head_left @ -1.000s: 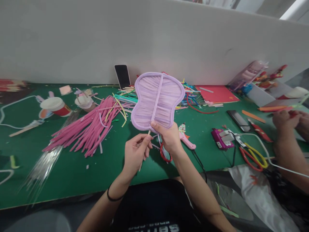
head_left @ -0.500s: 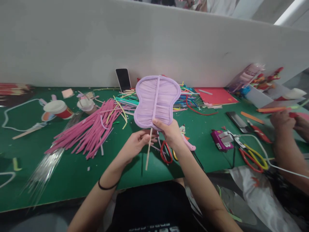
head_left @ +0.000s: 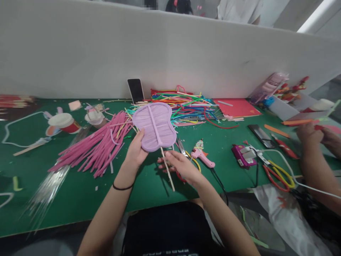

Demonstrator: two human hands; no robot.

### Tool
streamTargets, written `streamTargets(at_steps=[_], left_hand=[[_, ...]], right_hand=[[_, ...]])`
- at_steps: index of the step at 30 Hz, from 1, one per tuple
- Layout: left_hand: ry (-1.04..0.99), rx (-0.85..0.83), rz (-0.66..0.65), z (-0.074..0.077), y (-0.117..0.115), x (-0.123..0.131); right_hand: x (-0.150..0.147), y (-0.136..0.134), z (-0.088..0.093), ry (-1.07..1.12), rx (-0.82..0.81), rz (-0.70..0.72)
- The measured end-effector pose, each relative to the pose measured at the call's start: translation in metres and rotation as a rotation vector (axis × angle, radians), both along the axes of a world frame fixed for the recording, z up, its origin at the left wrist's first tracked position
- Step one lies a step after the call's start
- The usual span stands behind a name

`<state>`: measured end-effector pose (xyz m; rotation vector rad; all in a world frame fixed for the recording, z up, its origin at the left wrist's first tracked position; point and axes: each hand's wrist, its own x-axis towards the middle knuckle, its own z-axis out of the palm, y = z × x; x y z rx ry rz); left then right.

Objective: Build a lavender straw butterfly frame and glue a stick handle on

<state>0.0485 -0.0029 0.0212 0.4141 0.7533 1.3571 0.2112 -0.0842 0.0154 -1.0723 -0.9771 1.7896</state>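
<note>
A lilac hand fan, lobed in outline with a raised rim and a central rib, is tilted over the table in front of me. My left hand grips its lower left edge, thumb on the front face. From its bottom juts a thin wooden stick. My right hand is loosely round the top of that stick, thumb in front and fingers behind. Just beyond this hand lie scissors with red and yellow handles, partly hidden, and a pink glue gun.
Pink pipe cleaners lie at left beside a paper cup. Behind the fan is a multicoloured heap of stems, near a propped phone. At right are a purple power strip, more scissors and another person's hands.
The fan has come down and left, tilting the other way. My left hand has moved from the stick to the fan's edge; my right hand has moved from the edge to the stick.
</note>
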Motion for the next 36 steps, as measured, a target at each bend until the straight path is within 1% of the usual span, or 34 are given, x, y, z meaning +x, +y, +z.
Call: streamTargets(at_steps=[2, 6, 8, 11, 13, 16, 19, 21, 23, 25, 27, 29, 31, 33, 36], left_hand=[[0.004, 0.037, 0.034, 0.003, -0.002, -0.003], [0.007, 0.146, 0.020, 0.015, -0.010, -0.009], [0.000, 0.216, 0.001, 0.022, -0.015, -0.012], [-0.016, 0.322, -0.027, 0.028, -0.019, -0.015], [-0.020, 0.359, -0.038, 0.027, -0.019, -0.015], [-0.002, 0.307, -0.008, 0.020, -0.017, -0.015], [0.015, 0.165, 0.058, 0.013, -0.014, -0.014], [0.019, 0.104, 0.075, 0.010, -0.013, -0.013], [0.044, 0.097, 0.085, 0.011, -0.012, -0.012], [0.063, 0.057, 0.081, 0.014, -0.014, -0.011], [0.050, -0.036, 0.040, 0.018, -0.017, -0.009], [0.017, -0.121, -0.017, 0.023, -0.022, -0.007], [-0.021, -0.149, -0.067, 0.029, -0.030, -0.004], [-0.069, -0.163, -0.120, 0.037, -0.039, 0.000], [-0.119, -0.164, -0.271, 0.049, -0.056, 0.004]], right_hand=[[-0.004, -0.005, -0.002, -0.006, 0.037, 0.048], [-0.008, -0.005, 0.002, -0.019, 0.226, -0.040], [-0.007, -0.004, 0.006, -0.014, 0.290, -0.051], [-0.005, -0.004, 0.006, 0.004, 0.321, -0.042], [-0.005, -0.005, 0.002, -0.003, 0.311, -0.042], [-0.006, -0.004, -0.005, -0.034, 0.272, -0.022], [-0.008, -0.003, -0.009, -0.058, 0.251, -0.005], [-0.009, -0.004, -0.009, -0.069, 0.238, 0.006], [-0.008, -0.006, -0.005, -0.070, 0.195, 0.009], [-0.004, -0.009, 0.003, -0.036, 0.147, -0.022], [0.003, -0.012, 0.014, 0.044, 0.144, -0.063], [0.011, -0.013, 0.027, 0.134, 0.200, -0.054], [0.019, -0.011, 0.041, 0.135, 0.310, -0.015], [0.023, -0.005, 0.057, -0.014, 0.484, -0.050], [0.024, 0.014, 0.087, -0.383, 0.794, -0.171]])
